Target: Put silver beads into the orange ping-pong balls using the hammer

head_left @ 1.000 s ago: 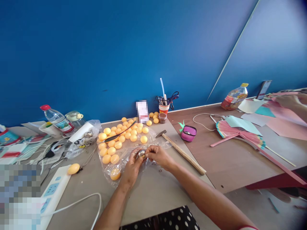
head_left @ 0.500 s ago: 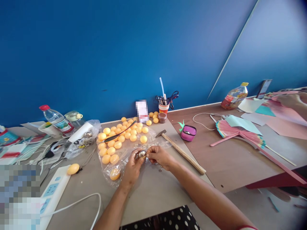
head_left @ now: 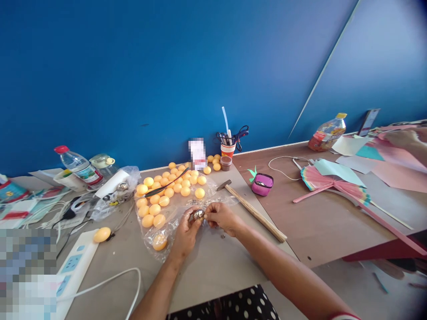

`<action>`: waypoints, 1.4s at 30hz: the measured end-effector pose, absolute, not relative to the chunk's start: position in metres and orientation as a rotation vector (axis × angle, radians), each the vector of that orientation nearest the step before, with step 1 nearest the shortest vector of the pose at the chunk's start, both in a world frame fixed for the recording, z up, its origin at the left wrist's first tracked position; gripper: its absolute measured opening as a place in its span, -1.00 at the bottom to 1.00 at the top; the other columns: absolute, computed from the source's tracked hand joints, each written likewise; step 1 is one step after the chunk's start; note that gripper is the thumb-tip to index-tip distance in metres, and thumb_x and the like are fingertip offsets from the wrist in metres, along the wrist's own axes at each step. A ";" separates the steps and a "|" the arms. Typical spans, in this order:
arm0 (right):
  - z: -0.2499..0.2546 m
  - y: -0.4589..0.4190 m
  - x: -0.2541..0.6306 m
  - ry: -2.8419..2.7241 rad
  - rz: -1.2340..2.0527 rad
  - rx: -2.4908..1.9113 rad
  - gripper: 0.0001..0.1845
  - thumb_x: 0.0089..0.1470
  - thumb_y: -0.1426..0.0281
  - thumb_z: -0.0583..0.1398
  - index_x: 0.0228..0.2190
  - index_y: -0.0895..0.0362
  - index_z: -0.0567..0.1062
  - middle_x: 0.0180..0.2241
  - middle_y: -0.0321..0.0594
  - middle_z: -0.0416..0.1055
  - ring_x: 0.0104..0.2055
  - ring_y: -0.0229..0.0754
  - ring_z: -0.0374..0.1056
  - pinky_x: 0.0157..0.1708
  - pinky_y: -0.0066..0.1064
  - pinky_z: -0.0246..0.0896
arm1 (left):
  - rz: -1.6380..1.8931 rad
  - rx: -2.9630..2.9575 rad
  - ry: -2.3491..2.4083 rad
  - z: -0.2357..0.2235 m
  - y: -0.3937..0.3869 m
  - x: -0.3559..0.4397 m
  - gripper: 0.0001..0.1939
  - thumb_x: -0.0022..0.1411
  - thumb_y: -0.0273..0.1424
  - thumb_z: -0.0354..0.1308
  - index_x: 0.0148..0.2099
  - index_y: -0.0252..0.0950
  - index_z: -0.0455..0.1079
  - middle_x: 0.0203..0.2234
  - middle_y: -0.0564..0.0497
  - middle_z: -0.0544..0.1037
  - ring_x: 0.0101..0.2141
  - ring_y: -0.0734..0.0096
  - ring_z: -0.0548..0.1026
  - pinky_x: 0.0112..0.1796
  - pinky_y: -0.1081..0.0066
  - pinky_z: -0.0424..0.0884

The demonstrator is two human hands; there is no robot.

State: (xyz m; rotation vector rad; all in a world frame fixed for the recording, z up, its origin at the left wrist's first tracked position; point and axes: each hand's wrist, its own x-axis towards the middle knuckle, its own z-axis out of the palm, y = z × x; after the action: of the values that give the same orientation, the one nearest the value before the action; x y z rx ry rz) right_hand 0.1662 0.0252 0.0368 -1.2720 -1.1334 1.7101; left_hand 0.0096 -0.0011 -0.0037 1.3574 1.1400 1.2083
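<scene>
A small, shiny, dark silver ball (head_left: 198,214) is gripped between the thumb and fingers of my left hand (head_left: 185,233). Against its right side, my right hand (head_left: 223,217) is closed in a pinch; whatever lies between those fingertips is too small to make out. Beneath and behind both hands spreads a clear plastic bag (head_left: 208,195) with tiny silvery bits on it. Many orange table-tennis balls (head_left: 168,193) lie left of and behind my hands, with a black strap (head_left: 156,190) across them. A wooden-handled hammer (head_left: 255,212) rests right of my right hand.
A white power strip (head_left: 74,266) and cable are at the left, with a red-capped bottle (head_left: 80,165) behind. A paper cup of tools (head_left: 228,149) stands by the wall. Rightward are a purple pouch (head_left: 262,184), a pink paper fan (head_left: 333,182) and another person's hand (head_left: 405,140).
Almost nothing differs. My hands keep the same hold on the silver ball, with only a tiny shift of the fingers and a slight shift of the view.
</scene>
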 end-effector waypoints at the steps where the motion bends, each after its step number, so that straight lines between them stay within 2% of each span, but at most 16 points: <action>1: 0.036 0.025 0.166 -1.144 1.698 -1.285 -0.85 -0.15 0.56 0.17 -0.61 0.13 0.32 -0.79 -0.46 0.22 -0.72 -0.37 0.08 -0.65 -0.53 -0.03 | 1.202 1.362 1.140 -0.004 -0.001 0.010 -0.62 0.19 -0.22 0.15 0.02 -0.23 0.32 -0.07 -0.10 0.46 -0.05 0.21 0.43 0.01 0.21 0.31; 5: 0.036 0.025 0.164 -1.180 1.654 -1.306 -0.86 -0.16 0.54 0.17 -0.61 0.12 0.30 -0.79 -0.46 0.21 -0.71 -0.37 0.08 -0.64 -0.53 -0.05 | 1.200 1.312 1.119 -0.004 -0.001 0.012 -0.60 0.18 -0.22 0.17 0.03 -0.24 0.31 -0.05 -0.11 0.45 -0.03 0.19 0.42 0.01 0.18 0.34; 9: 0.040 0.028 0.172 -1.200 1.685 -1.137 -0.88 -0.14 0.42 0.21 -0.56 0.14 0.32 -0.73 -0.45 0.22 -0.67 -0.38 0.09 -0.62 -0.52 -0.06 | 1.242 1.095 0.970 0.002 -0.004 0.018 -0.58 0.17 -0.18 0.17 0.04 -0.20 0.27 0.01 -0.11 0.41 0.01 0.17 0.42 -0.03 0.16 0.41; 12: 0.045 0.030 0.182 -1.239 1.620 -0.993 -0.80 -0.17 0.35 0.25 -0.45 0.15 0.37 -0.58 -0.42 0.28 -0.61 -0.40 0.10 -0.57 -0.51 0.01 | 1.258 0.994 0.882 0.011 -0.007 0.020 -0.63 0.17 -0.22 0.19 0.00 -0.19 0.27 -0.05 -0.05 0.45 -0.07 0.25 0.47 0.02 0.15 0.38; 16: 0.045 0.029 0.187 -1.461 1.507 -1.057 -0.66 -0.22 0.43 0.26 -0.28 0.13 0.43 -0.36 -0.32 0.35 -0.49 -0.37 0.19 -0.50 -0.50 0.10 | 1.251 0.962 0.848 0.016 -0.009 0.019 -0.64 0.14 -0.24 0.22 -0.04 -0.19 0.26 -0.11 -0.03 0.48 -0.10 0.26 0.49 0.00 0.13 0.39; 20: 0.038 0.027 0.180 -1.609 1.393 -1.160 -0.65 -0.20 0.50 0.21 -0.25 0.10 0.45 -0.40 -0.33 0.36 -0.48 -0.33 0.19 -0.50 -0.50 0.11 | 1.258 0.995 0.846 0.013 -0.009 0.018 -0.54 0.18 -0.22 0.19 0.10 -0.13 0.20 -0.02 -0.05 0.43 -0.04 0.21 0.45 -0.02 0.13 0.41; 25: 0.036 0.028 0.178 -1.612 1.376 -1.131 -0.75 -0.13 0.47 0.19 -0.30 0.10 0.47 -0.42 -0.34 0.38 -0.45 -0.29 0.25 -0.44 -0.46 0.16 | 1.200 1.069 0.807 0.010 -0.010 0.018 -0.58 0.19 -0.25 0.18 0.08 -0.19 0.25 0.04 -0.10 0.38 0.03 0.13 0.39 0.00 0.12 0.39; 33: 0.039 0.029 0.179 -1.588 1.486 -1.064 -0.80 -0.10 0.47 0.17 -0.34 0.10 0.49 -0.39 -0.30 0.47 -0.36 -0.21 0.38 -0.33 -0.41 0.27 | 1.175 1.071 0.959 0.016 -0.008 0.020 -0.53 0.07 -0.19 0.27 -0.01 -0.21 0.24 -0.17 -0.05 0.47 -0.24 0.25 0.52 -0.11 0.13 0.45; 36: 0.041 0.036 0.190 -1.669 1.256 -1.152 -0.81 -0.04 0.41 0.17 -0.31 0.13 0.49 -0.36 -0.25 0.47 -0.31 -0.19 0.37 -0.28 -0.38 0.26 | 1.237 1.044 0.976 0.015 -0.007 0.020 -0.54 0.04 -0.22 0.29 -0.04 -0.20 0.26 -0.20 0.00 0.46 -0.27 0.29 0.53 -0.12 0.17 0.44; 40: 0.040 0.053 0.217 -1.686 0.571 -1.618 -0.76 0.02 0.44 0.12 -0.23 0.15 0.49 -0.23 -0.13 0.44 -0.21 -0.13 0.34 -0.15 -0.34 0.20 | 1.284 0.994 0.969 0.011 -0.006 0.018 -0.54 0.04 -0.26 0.29 -0.05 -0.18 0.22 -0.28 0.08 0.43 -0.30 0.34 0.55 -0.12 0.21 0.43; 42: 0.038 0.059 0.230 -1.737 0.317 -1.868 -0.68 0.04 0.42 0.14 -0.13 0.17 0.48 -0.12 -0.01 0.40 -0.09 -0.03 0.31 -0.09 -0.28 0.15 | 1.287 1.003 0.985 0.011 -0.007 0.017 -0.52 0.05 -0.28 0.28 0.00 -0.15 0.20 -0.25 0.09 0.43 -0.29 0.36 0.55 -0.11 0.22 0.43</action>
State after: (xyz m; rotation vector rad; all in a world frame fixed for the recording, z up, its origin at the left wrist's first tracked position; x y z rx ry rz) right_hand 0.2301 0.0593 0.0378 -1.8681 -1.7371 0.3173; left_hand 0.0173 -0.0066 0.0108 1.0035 0.9848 1.2874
